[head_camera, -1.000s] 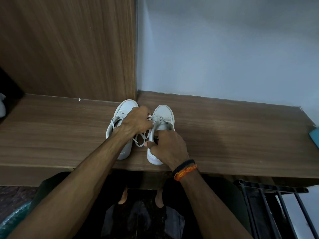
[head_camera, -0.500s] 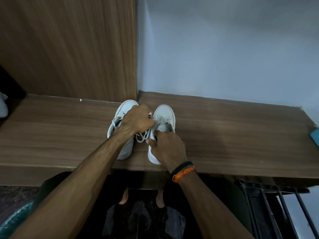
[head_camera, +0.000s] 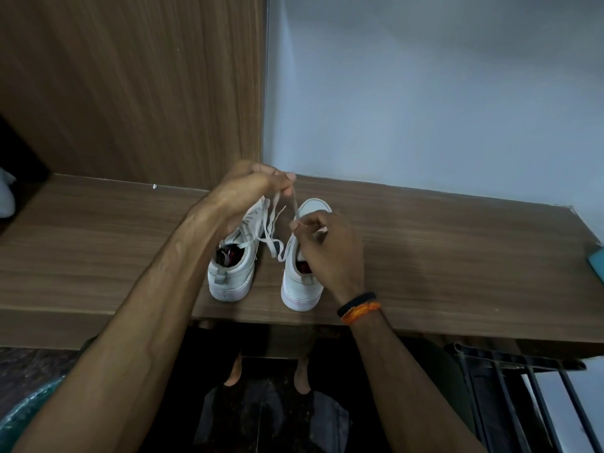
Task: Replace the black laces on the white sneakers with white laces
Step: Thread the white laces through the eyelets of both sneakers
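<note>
- We stand at the long brown wood-grain bench (head_camera: 457, 256), which carries both shoes near its front edge, heels toward us, so the lace rows sit within easy reach.
- Our left hand (head_camera: 251, 191) is raised above the left white low-top sneaker (head_camera: 233, 273), fingers curled and pinching the flat white laces (head_camera: 271, 223) near their ends; we judge the lift is there to take up slack and keep the strands from tangling.
- From that pinch the laces hang down in loose loops between the two shoes, one strand running across to the other hand.
- Our right hand (head_camera: 327, 250), with black and orange thread bands (head_camera: 359, 307) at the wrist, hovers over the right white low-top sneaker (head_camera: 302, 282), and its thumb and forefinger nip a lace strand just above the eyelets, likely to guide or tighten it.
- No black laces show anywhere, so the swap seems nearly done; whether a knot is being tied or loosened we cannot tell.
- Further right, a teal object (head_camera: 596, 261) lies at the bench's far end, well apart from the shoes.
</note>
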